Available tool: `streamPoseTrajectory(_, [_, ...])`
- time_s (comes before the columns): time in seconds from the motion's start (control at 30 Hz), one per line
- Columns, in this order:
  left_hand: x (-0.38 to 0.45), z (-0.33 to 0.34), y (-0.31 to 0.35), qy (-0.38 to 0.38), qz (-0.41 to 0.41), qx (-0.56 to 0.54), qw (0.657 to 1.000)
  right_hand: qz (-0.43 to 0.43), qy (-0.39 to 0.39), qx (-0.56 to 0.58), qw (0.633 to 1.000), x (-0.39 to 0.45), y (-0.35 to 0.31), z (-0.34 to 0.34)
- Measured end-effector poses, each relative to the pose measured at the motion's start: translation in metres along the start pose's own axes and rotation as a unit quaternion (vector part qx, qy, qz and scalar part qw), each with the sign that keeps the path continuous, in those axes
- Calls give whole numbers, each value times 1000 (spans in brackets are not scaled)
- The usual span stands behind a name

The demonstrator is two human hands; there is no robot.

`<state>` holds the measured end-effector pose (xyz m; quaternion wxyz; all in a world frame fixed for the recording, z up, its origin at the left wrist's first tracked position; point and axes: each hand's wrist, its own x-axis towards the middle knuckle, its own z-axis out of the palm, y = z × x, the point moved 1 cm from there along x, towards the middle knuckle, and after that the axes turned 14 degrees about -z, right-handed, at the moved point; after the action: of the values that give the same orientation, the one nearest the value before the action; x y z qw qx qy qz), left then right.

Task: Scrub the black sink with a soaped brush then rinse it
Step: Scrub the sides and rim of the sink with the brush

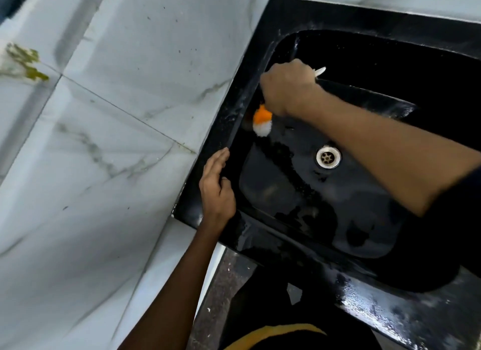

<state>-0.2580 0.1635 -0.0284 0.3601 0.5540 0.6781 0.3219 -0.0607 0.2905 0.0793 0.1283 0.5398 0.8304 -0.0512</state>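
The right hand (pixel 289 89) is gripping a brush (pixel 262 121), its orange-and-white bristles pressing the black sink (pixel 364 193) wall at ten o'clock of the drain (pixel 328 157); the left hand (pixel 217 185) is resting flat on the rim at eight o'clock.
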Motion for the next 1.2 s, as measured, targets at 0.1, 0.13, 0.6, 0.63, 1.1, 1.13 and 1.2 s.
streamPoseTrajectory(0.1, [-18, 8, 0, 43, -31, -38, 998, -119, -21, 72, 990, -36, -51, 1])
streamPoseTrajectory(0.13, [-25, 12, 0, 57, -36, -46, 997, -166, -23, 91, 982, -53, -70, 3])
streamPoseTrajectory(0.6, [-57, 19, -6, 123, -60, -46, 990, -205, 9, 165, 965, -74, -92, 29])
streamPoseTrajectory(0.63, [-57, 20, -4, 126, -63, -41, 989, -177, 14, 163, 971, -63, -78, 33])
streamPoseTrajectory(1.1, [-59, 24, -2, 143, -57, 10, 988, -237, -60, 213, 946, -134, -43, 84])
streamPoseTrajectory(1.13, [-59, 24, -1, 143, -56, 5, 988, -209, -41, 224, 951, -127, -45, 81])
streamPoseTrajectory(1.2, [-58, 24, -2, 145, -53, -7, 988, -165, 0, 259, 952, -113, -59, 73])
